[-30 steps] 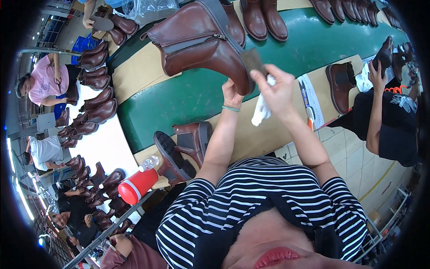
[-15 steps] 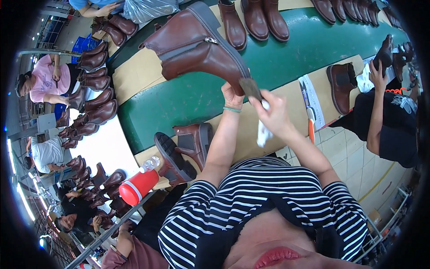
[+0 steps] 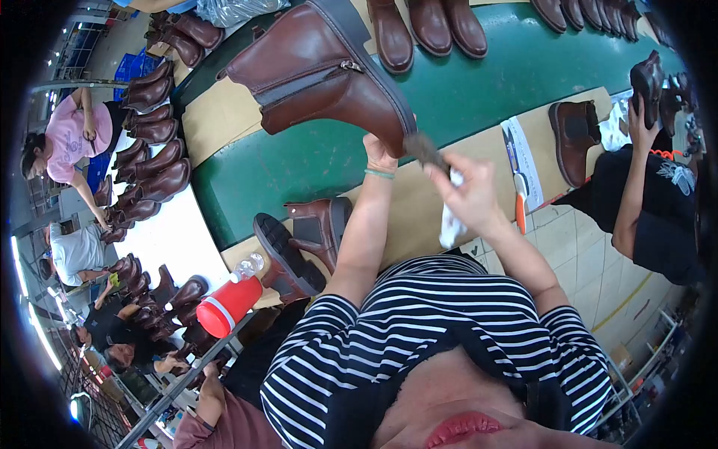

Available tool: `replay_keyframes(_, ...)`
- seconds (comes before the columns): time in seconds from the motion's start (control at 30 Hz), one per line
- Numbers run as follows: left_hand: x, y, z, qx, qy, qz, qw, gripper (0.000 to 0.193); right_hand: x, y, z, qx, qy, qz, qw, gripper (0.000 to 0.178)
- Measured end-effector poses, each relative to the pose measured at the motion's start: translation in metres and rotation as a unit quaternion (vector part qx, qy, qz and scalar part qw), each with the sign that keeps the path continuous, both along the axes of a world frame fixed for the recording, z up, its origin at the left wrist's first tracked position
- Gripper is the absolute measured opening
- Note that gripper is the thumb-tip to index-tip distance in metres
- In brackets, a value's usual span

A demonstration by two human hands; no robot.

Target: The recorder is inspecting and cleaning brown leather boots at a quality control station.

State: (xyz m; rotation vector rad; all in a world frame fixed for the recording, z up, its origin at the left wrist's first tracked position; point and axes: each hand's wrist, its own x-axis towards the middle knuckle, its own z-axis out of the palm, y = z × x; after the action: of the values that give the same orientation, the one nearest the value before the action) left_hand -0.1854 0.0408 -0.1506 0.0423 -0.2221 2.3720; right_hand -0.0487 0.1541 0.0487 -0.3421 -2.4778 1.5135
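A brown leather ankle boot with a side zip is held up over the green table, its sole edge facing right. My left hand grips it at the toe, most of the fingers hidden behind the leather. In my right hand is a dark brown block, slightly blurred, its end against the sole edge near the toe; I cannot make out whether it has bristles. A white cloth hangs from the same hand. Below my left forearm, a pair of brown boots lies at the table edge.
Cardboard lines the near edge of the green table. An orange-handled tool rests on a paper strip to the right, near another boot. A red bottle stands at left. Co-workers handle boots on both sides.
The brown block and my right hand have shifted slightly right and down along the toe. The boot has moved a little left. At left, the person in pink has reached lower along the row of boots.
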Motion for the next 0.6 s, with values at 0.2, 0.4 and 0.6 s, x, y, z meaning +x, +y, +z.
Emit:
replay_keyframes(0.2, -0.003, -0.001, -0.023, -0.036, 0.071, 0.040, 0.996, 0.045, -0.017, -0.006, -0.022, 0.094, 0.138, -0.016, 0.986, 0.011)
replay_keyframes(0.4, -0.020, -0.013, 0.016, -0.207, 0.008, 0.074, 0.975, 0.049, 0.072, 0.076, -0.132, 0.327, -0.193, -0.107, 0.919, 0.038)
replay_keyframes(0.6, -0.089, 0.018, -0.007, -0.402, 0.004, 0.159, 0.902, 0.049, 0.112, 0.066, -0.140, 0.370, -0.377, 0.017, 0.849, 0.059)
